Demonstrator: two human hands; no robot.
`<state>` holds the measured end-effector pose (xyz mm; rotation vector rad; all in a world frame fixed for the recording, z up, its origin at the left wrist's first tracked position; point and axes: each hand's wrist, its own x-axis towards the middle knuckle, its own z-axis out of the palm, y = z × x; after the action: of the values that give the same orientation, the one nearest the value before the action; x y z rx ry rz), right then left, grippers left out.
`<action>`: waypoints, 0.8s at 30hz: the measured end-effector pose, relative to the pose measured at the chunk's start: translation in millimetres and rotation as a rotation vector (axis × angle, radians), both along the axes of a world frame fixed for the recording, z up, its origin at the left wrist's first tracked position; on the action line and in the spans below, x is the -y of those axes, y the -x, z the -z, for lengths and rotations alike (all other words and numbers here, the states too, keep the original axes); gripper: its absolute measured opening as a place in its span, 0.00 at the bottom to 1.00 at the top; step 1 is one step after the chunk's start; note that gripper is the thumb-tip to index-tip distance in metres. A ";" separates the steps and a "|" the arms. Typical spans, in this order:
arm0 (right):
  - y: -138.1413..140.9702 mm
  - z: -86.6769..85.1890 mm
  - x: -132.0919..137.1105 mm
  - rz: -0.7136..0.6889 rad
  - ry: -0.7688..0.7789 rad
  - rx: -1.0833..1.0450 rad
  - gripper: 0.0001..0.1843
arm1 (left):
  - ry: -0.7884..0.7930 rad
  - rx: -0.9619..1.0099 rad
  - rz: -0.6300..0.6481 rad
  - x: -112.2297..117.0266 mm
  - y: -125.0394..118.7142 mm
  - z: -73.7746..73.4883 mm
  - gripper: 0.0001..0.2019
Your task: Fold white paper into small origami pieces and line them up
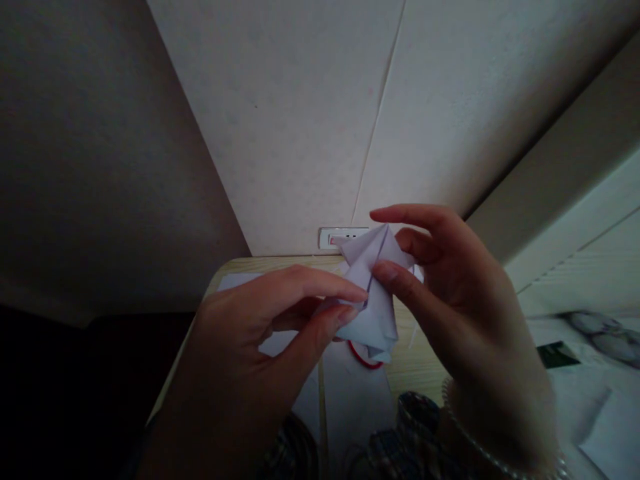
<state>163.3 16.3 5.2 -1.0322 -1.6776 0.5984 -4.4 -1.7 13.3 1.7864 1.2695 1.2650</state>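
A folded white paper shape [373, 293] is held up in the air in front of me, above a small wooden table [420, 363]. My left hand [260, 347] pinches its left side between thumb and fingers. My right hand [450, 293] grips its right side, thumb on the front, index finger stretched over the top point. A beaded bracelet [475, 440] circles my right wrist.
White paper sheets [350, 393] lie on the table, with a red-rimmed object [363, 360] half hidden under the folded paper. A wall socket [337, 237] sits behind the table. Plaid fabric [400, 440] shows at the bottom. A light surface with papers [600, 400] lies at right.
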 end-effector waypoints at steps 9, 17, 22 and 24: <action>2.1 -7.5 8.0 -0.032 -0.106 0.040 0.21 | 0.155 0.225 0.065 -0.6 -4.2 -0.8 0.03; -1.2 -9.2 15.6 -0.016 -0.085 0.051 0.18 | 0.017 0.357 -0.032 -2.3 -5.6 4.4 0.10; 0.2 -6.8 14.3 -0.024 -0.015 0.010 0.13 | -0.015 0.357 -0.066 -3.8 -5.7 8.2 0.10; 0.8 -7.2 13.4 -0.051 -0.004 -0.007 0.13 | 0.010 0.339 -0.071 -3.6 -5.3 7.5 0.09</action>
<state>162.5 2.9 12.4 -0.9862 -1.7024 0.6310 0.9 1.9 5.8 1.4523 1.1496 1.5216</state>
